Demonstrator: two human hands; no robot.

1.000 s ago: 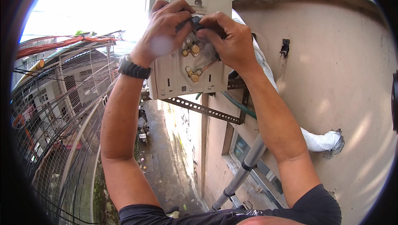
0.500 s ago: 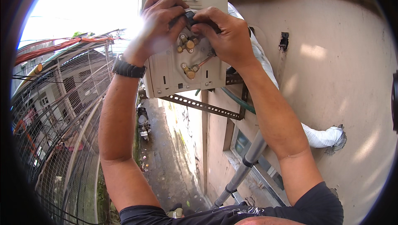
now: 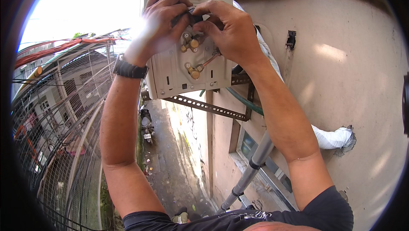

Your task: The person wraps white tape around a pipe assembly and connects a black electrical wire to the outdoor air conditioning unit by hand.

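Both hands are raised to the end panel of a beige outdoor air-conditioner unit [image 3: 177, 75]. My left hand [image 3: 167, 20] has its fingers bent and closed around a small black piece [image 3: 197, 19], whose kind I cannot make out. From the other side, my right hand [image 3: 233, 31] pinches at the same piece with thumb and forefinger. Just below the fingers sits the upper brass service valve [image 3: 189, 43]. Further down is the lower brass valve [image 3: 194, 72], with a thin copper pipe [image 3: 210, 60] running up toward my right hand. My fingers partly hide the panel behind them.
A perforated metal bracket [image 3: 208, 108] supports the unit on the wall [image 3: 341, 82]. White-wrapped piping [image 3: 334, 139] enters a wall hole. A grey ladder rail or pole [image 3: 251, 171] rises below my right arm. Cables and wire mesh [image 3: 76, 124] stand left; a motorcycle [image 3: 147, 126] is far below.
My right thumb and forefinger have moved slightly left over the black piece, and the gap between them has widened. The left hand stays almost in place, and the whole view has shifted slightly.
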